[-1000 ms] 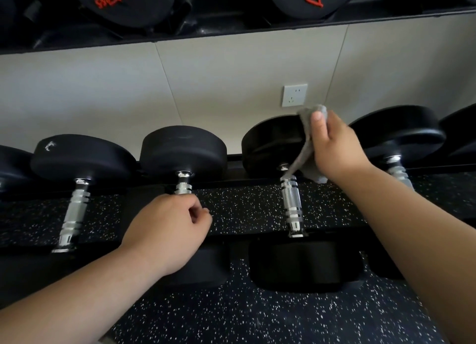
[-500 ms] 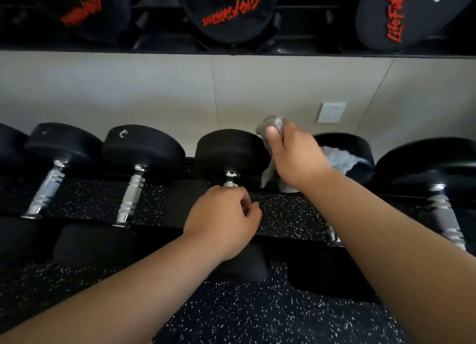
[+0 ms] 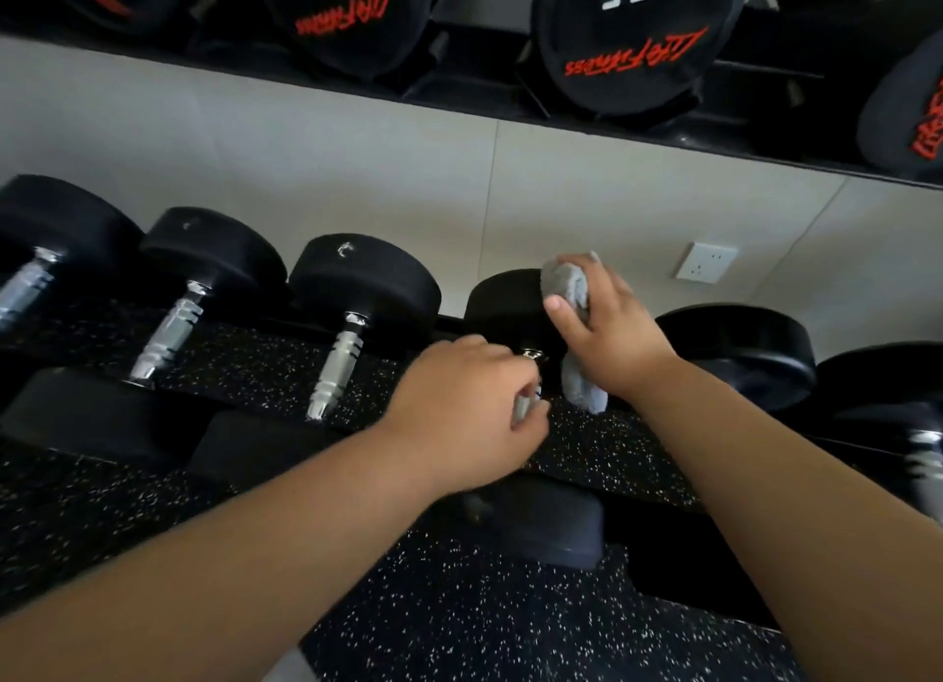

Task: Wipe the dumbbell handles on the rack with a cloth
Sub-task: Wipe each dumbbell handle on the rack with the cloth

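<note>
A row of black dumbbells with steel handles lies on the lower rack. My left hand (image 3: pixel 469 406) is curled round the handle (image 3: pixel 524 407) of the middle dumbbell (image 3: pixel 502 304) and hides most of it. My right hand (image 3: pixel 610 334) grips a grey cloth (image 3: pixel 566 283), bunched against the right side of that dumbbell's far head. A tail of the cloth hangs below my palm, just right of the handle.
More dumbbells lie to the left, with bare handles (image 3: pixel 339 370) (image 3: pixel 168 334), and others to the right (image 3: pixel 740 344). An upper shelf holds larger dumbbells (image 3: pixel 633 33). A wall socket (image 3: pixel 706 263) sits behind the rack. Below is speckled rubber floor (image 3: pixel 459 605).
My right hand has carried the cloth left, from the neighbouring dumbbell's head to the head of the one my left hand holds. My left hand stays on its handle; the view has swung.
</note>
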Demonstrator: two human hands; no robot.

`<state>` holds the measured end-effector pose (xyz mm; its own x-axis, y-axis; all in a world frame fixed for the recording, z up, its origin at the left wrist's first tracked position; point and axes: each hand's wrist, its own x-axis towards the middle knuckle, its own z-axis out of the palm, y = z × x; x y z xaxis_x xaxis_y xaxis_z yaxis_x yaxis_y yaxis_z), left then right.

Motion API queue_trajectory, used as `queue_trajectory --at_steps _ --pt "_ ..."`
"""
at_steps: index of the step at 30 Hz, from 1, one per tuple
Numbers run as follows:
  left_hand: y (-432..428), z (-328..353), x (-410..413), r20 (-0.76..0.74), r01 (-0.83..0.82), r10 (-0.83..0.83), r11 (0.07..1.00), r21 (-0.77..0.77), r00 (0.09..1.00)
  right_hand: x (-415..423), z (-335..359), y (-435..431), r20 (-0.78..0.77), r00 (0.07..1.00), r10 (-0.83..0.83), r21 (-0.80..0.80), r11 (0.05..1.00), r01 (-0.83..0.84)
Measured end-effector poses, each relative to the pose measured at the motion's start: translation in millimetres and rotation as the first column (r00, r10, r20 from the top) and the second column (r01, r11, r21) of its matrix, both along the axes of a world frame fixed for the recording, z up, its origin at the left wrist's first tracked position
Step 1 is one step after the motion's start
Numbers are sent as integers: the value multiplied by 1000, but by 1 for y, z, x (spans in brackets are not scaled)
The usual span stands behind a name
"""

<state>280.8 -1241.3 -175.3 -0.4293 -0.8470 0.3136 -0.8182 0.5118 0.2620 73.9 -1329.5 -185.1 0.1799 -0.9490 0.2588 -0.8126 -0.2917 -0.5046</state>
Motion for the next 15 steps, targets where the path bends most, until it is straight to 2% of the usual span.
queue_trajectory --at_steps 3,6,11,13,15 --pt "-16 1 56 154 -32 33 999 -8 987 4 -4 1 22 999 -33 -57 998 35" --pt "-19 -8 95 196 -72 65 997 30 978 8 -7 3 48 996 -77 -87 993 81" --pt "-14 -25 107 212 -82 75 996 22 974 4 -8 1 132 960 -246 45 969 242" --pt "-16 -28 106 229 -96 103 995 -39 968 15 0 -2 60 958 -280 -7 960 281" --pt "-17 -30 106 250 -89 108 992 -87 962 41 11 -3 -100 971 -220 -154 967 203"
